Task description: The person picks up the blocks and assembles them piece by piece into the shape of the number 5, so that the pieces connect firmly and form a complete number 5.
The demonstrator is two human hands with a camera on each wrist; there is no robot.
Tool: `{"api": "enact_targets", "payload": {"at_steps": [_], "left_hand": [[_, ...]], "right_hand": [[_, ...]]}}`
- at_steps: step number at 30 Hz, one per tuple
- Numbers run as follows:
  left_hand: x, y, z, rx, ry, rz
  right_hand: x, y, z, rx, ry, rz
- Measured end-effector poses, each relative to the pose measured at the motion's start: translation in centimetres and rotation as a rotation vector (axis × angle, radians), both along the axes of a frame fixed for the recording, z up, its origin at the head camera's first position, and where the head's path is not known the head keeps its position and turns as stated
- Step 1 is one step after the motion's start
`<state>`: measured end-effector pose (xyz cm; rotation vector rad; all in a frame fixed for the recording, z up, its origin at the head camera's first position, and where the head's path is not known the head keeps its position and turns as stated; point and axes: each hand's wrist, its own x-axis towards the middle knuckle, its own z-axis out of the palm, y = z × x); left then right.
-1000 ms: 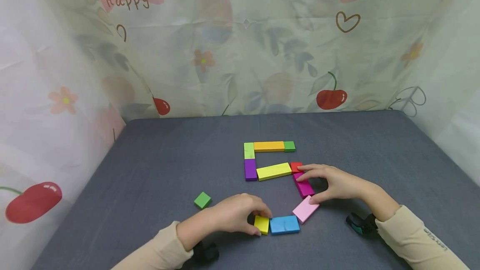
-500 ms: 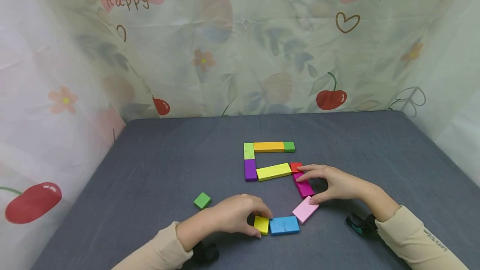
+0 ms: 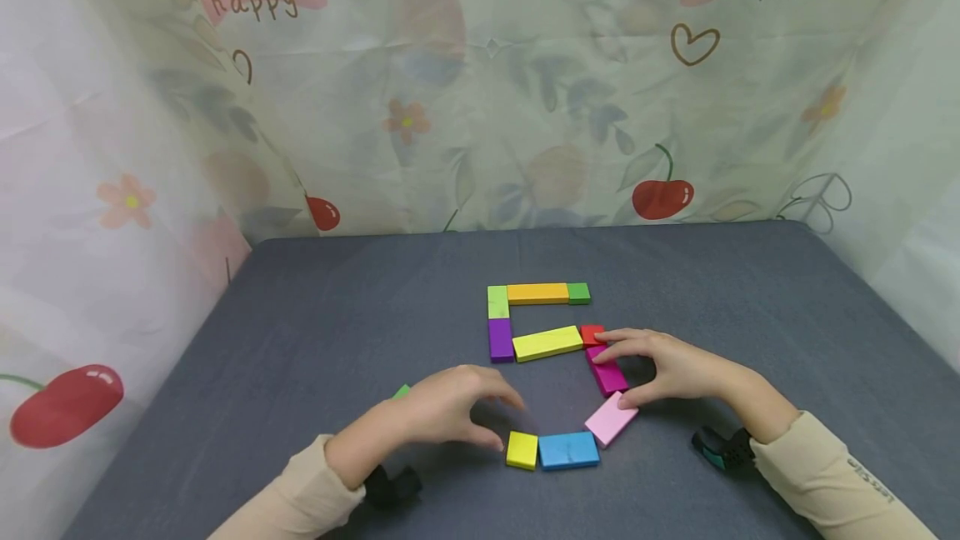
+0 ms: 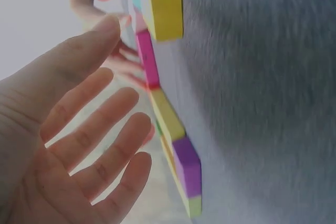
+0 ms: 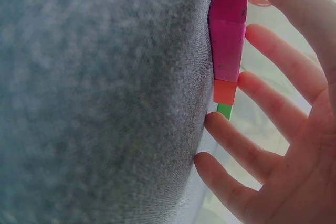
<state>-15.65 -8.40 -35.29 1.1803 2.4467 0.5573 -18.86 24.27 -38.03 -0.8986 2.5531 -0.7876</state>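
Note:
My left hand [image 3: 450, 407] hovers just left of the small yellow block [image 3: 522, 450], its fingers spread and holding nothing. That block lies against the left end of a blue block [image 3: 568, 450]. My right hand [image 3: 675, 369] rests on the right side of the curve, thumb on the pink block [image 3: 611, 419] and fingertips on the magenta block [image 3: 607, 372] and the red block [image 3: 591, 335]. In the right wrist view its fingers are extended along the magenta block [image 5: 227, 51]. The left wrist view shows the left palm facing the yellow block [image 4: 167, 6], a gap between them.
A long yellow block [image 3: 548, 343], a purple block [image 3: 501, 340], a light green block [image 3: 498, 302], an orange block [image 3: 537, 294] and a green block [image 3: 578, 293] continue the row. Another green block [image 3: 402, 392] is mostly hidden behind my left hand. A patterned cloth [image 3: 487, 123] hangs behind the table.
My left hand has let go of the small yellow block and drawn back left and slightly up, covering most of the loose green block. The right hand has stayed put.

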Motion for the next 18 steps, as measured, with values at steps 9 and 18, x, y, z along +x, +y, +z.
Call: {"api": "enact_targets", "payload": {"at_steps": [9, 18], "left_hand": [[-1.7, -3.0, 0.2, 0.013, -0.012, 0.09], [-2.6, -7.1, 0.4, -0.027, -0.065, 0.17]], "right_hand": [[0.0, 0.0, 0.0, 0.003, 0.001, -0.009], [0.0, -0.1, 0.1, 0.01, -0.009, -0.016]]}}
